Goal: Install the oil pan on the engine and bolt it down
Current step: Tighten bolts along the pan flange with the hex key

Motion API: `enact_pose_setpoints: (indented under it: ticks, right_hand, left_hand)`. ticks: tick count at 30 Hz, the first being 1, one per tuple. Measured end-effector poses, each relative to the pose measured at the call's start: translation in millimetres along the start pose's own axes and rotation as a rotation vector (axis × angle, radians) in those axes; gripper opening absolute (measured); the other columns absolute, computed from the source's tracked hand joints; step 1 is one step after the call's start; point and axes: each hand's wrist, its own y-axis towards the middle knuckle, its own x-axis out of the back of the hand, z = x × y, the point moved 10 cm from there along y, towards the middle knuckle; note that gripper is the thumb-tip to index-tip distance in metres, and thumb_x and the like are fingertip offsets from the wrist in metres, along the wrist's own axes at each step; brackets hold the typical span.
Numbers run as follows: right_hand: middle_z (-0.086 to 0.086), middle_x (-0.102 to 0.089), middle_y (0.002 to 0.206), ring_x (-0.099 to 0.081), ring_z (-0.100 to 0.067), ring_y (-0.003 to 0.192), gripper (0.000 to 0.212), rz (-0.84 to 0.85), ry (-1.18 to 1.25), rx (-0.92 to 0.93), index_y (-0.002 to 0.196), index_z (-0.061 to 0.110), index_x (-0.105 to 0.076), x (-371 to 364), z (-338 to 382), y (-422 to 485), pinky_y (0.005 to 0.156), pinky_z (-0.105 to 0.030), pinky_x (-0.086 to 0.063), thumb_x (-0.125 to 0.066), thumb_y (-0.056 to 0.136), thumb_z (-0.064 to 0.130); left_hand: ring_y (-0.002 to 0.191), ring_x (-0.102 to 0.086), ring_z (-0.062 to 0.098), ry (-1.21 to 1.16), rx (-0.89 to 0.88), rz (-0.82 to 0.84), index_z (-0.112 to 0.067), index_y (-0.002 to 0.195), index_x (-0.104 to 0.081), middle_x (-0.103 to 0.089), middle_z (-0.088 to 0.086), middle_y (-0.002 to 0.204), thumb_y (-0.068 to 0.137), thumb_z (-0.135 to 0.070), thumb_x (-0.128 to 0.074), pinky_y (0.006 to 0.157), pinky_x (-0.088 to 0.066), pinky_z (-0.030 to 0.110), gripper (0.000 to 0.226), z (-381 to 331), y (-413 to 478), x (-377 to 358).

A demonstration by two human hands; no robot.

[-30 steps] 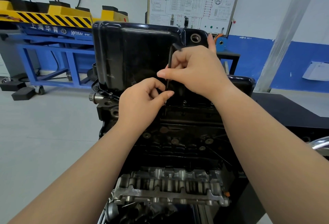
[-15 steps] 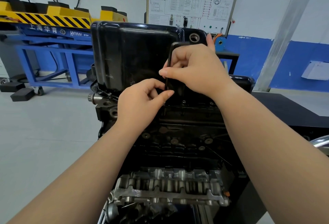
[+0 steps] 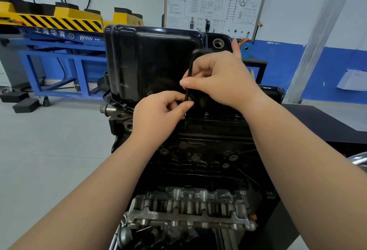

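A black oil pan (image 3: 151, 61) is seen seated on top of the engine (image 3: 208, 160). A black L-shaped hex key (image 3: 190, 67) is held upright against the pan's near wall, with its short arm at the top. Its upper shaft is gripped by the curled fingers of the right hand (image 3: 220, 78). Its lower end is pinched between thumb and forefinger of the left hand (image 3: 156, 114), just above the pan's lower edge. Small bolt heads (image 3: 206, 114) are seen standing along that edge, right of the key. A threaded drain hole (image 3: 218, 43) is shown at the pan's upper right corner. Behind the pan, a wiring-diagram board (image 3: 214, 1) is mounted on the wall.
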Motion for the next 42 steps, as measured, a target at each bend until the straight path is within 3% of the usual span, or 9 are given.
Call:
enact_pose_setpoints:
  ticks: [4,9,13,19,25,28,30,34,42]
  right_hand:
    - [0.017,-0.054,0.053,-0.059,0.003,0.072,0.025,-0.023,-0.019,-0.01,0.061,0.031,-0.057,-0.5,-0.3,-0.3,0.115,-0.038,0.015,-0.068,0.078,0.046]
    - [0.021,-0.07,0.085,-0.059,0.01,0.096,0.008,0.049,0.084,0.029,0.092,0.041,-0.065,-0.7,3.4,-3.8,0.11,-0.038,0.022,-0.061,0.088,0.036]
    - [0.015,-0.072,0.078,-0.061,0.006,0.093,0.014,0.033,0.053,0.033,0.077,0.038,-0.062,-0.9,4.8,-3.3,0.111,-0.037,0.021,-0.06,0.088,0.03]
    - [0.014,-0.053,0.055,-0.059,0.0,0.072,0.03,-0.054,-0.016,-0.009,0.059,0.032,-0.049,1.3,0.2,-0.8,0.114,-0.035,0.015,-0.068,0.079,0.045]
    - [0.02,-0.069,0.084,-0.058,0.012,0.083,0.005,0.04,0.063,0.038,0.09,0.04,-0.064,-2.1,2.1,-4.0,0.112,-0.039,0.02,-0.062,0.086,0.037]
    - [0.02,-0.07,0.079,-0.06,0.009,0.094,0.007,0.064,0.06,0.03,0.086,0.033,-0.067,-3.2,0.3,-3.3,0.111,-0.038,0.021,-0.061,0.088,0.03]
    - [0.017,-0.068,0.072,-0.062,0.004,0.091,0.014,0.03,0.03,0.009,0.081,0.022,-0.07,-2.6,-2.7,-1.2,0.111,-0.037,0.02,-0.063,0.086,0.032]
    - [0.007,-0.066,0.067,-0.062,-0.003,0.082,0.027,-0.037,-0.052,-0.001,0.07,0.02,-0.064,-1.8,-2.9,0.2,0.111,-0.035,0.017,-0.065,0.081,0.045]
    - [0.019,-0.071,0.085,-0.059,0.009,0.096,0.011,0.061,0.04,0.033,0.096,0.038,-0.066,-2.0,1.9,-3.2,0.11,-0.038,0.023,-0.058,0.09,0.033]
  left_hand:
    - [0.06,-0.06,0.005,0.005,0.029,0.009,-0.039,0.066,-0.055,-0.057,-0.013,0.05,0.08,-0.037,-0.067,0.063,-0.041,0.02,0.018,2.5,0.6,-1.3]
    - [0.064,-0.063,0.0,0.013,0.027,0.034,-0.044,0.072,-0.06,-0.06,-0.015,0.053,0.084,-0.034,-0.065,0.072,-0.049,0.028,0.016,2.7,0.3,-1.7]
    - [0.065,-0.063,0.005,0.024,0.016,0.014,-0.032,0.084,-0.07,-0.061,-0.014,0.054,0.084,-0.034,-0.065,0.072,-0.05,0.031,0.006,1.1,-0.1,-0.5]
    - [0.059,-0.06,0.004,-0.002,0.044,0.003,-0.029,0.074,-0.061,-0.059,-0.013,0.051,0.079,-0.037,-0.069,0.068,-0.043,0.023,0.013,4.5,0.0,-1.3]
    - [0.063,-0.063,0.002,0.005,0.032,0.036,-0.038,0.068,-0.06,-0.059,-0.013,0.052,0.083,-0.035,-0.066,0.072,-0.049,0.028,0.016,3.6,1.1,-2.1]
    - [0.063,-0.062,-0.001,0.006,0.017,0.026,-0.036,0.076,-0.064,-0.06,-0.014,0.052,0.083,-0.035,-0.066,0.071,-0.049,0.027,0.007,2.7,0.3,-2.1]
    - [0.061,-0.062,0.001,0.0,0.02,0.013,-0.035,0.078,-0.064,-0.058,-0.016,0.05,0.081,-0.037,-0.067,0.069,-0.046,0.024,0.005,2.8,0.2,-1.7]
    - [0.059,-0.061,0.001,-0.004,0.049,0.011,-0.032,0.072,-0.06,-0.058,-0.019,0.049,0.079,-0.038,-0.068,0.07,-0.044,0.022,0.013,5.8,0.8,-1.7]
    - [0.061,-0.058,-0.007,0.007,0.023,0.045,-0.035,0.075,-0.064,-0.062,-0.011,0.054,0.085,-0.034,-0.063,0.062,-0.038,0.016,0.01,2.7,-0.1,-1.7]
